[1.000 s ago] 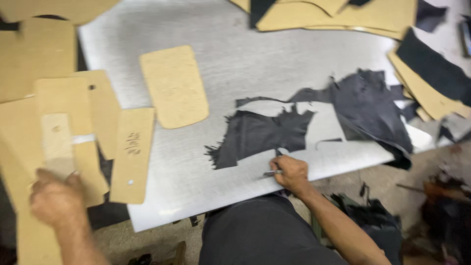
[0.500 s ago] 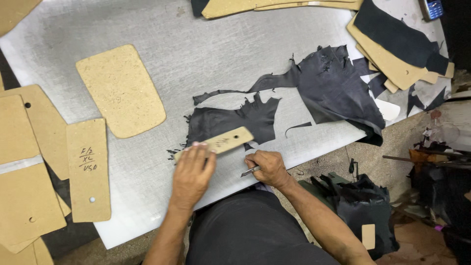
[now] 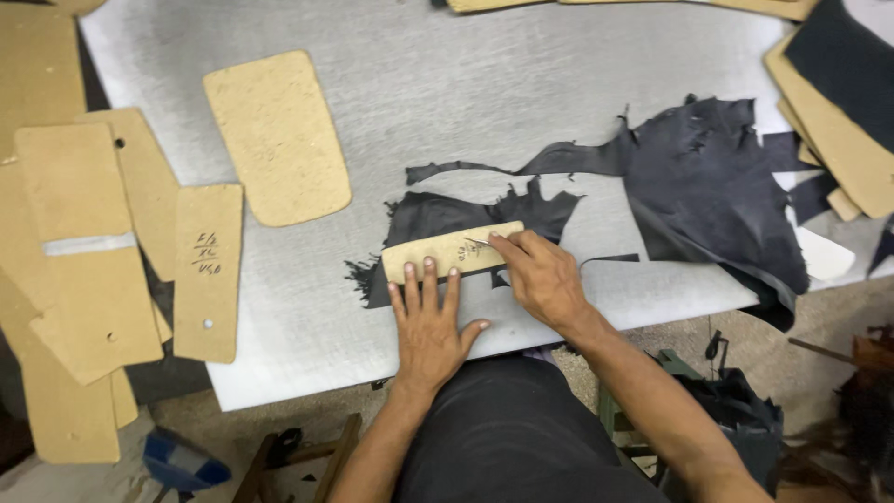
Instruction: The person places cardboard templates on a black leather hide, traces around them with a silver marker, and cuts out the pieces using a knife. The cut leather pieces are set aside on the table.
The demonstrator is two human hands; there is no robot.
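Note:
A narrow tan cardboard template [image 3: 438, 253] lies across a ragged piece of dark leather [image 3: 466, 216] on the grey metal-topped table [image 3: 466, 102]. My left hand [image 3: 428, 321] lies flat with its fingers spread, the fingertips pressing on the template's lower edge. My right hand [image 3: 545, 279] is closed around a thin pointed tool [image 3: 480, 243], whose tip rests on the template's right end. A larger piece of dark leather [image 3: 708, 186] lies to the right, joined to the smaller piece by a thin strip.
A rounded cardboard pattern [image 3: 275, 135] lies on the table at the upper left. Several more cardboard patterns [image 3: 93, 251] overlap at the left edge, one with handwriting [image 3: 207, 270]. Stacked cardboard and dark pieces [image 3: 838, 112] sit at the far right. Dark scraps [image 3: 736, 410] lie on the floor.
My left hand brought the narrow template from the left onto the dark leather and now presses it flat. My right hand moved its tool up to the template's right end.

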